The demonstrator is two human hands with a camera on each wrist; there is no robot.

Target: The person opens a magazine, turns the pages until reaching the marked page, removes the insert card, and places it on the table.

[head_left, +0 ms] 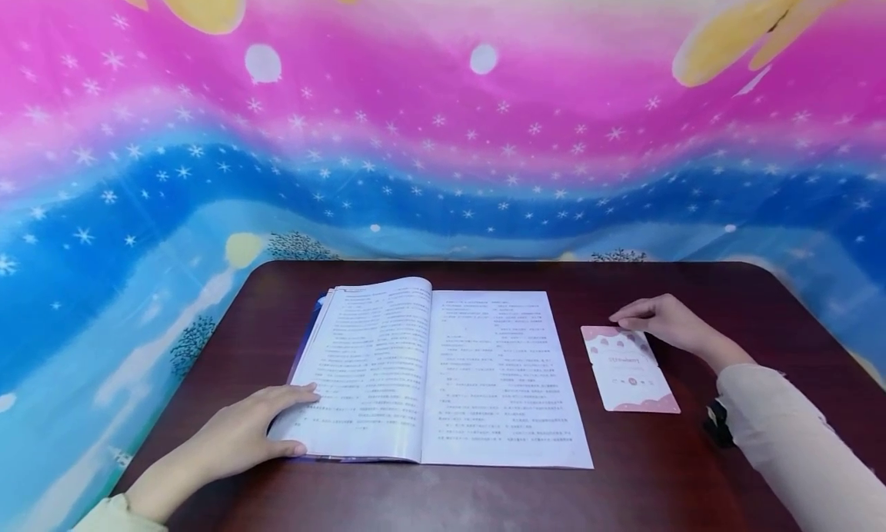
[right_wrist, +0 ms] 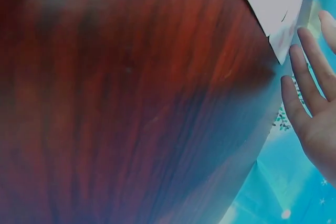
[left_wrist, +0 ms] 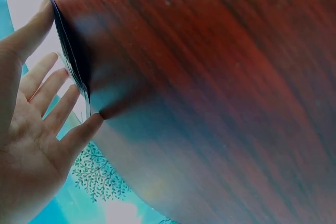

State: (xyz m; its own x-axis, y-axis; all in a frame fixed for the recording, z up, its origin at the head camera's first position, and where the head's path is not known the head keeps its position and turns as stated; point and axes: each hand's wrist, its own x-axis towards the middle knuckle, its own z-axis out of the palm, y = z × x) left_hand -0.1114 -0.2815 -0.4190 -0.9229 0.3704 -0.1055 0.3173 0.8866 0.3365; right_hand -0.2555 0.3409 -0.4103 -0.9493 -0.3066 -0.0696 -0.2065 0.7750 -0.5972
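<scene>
An open book (head_left: 494, 386) with printed text lies on the table, its left pages curving up toward the spine. My left hand (head_left: 242, 428) rests at the book's lower left edge, fingers extended over the left page and the thumb at the bottom corner. In the left wrist view, the left hand (left_wrist: 42, 129) has its fingers spread along the edge of the pages. To the right of the book lies a pink and white card (head_left: 626, 370) with strawberry pictures. My right hand (head_left: 667, 320) is at the card's top edge, its fingers reaching leftward. The right wrist view shows the right hand's fingers (right_wrist: 310, 80) extended beside the card's corner.
The dark reddish-brown table (head_left: 484, 497) has rounded far corners. Behind it hangs a pink and blue cloth (head_left: 443, 132) with snowflakes and trees. A black device (head_left: 718, 424) is strapped at the right sleeve (head_left: 789, 432).
</scene>
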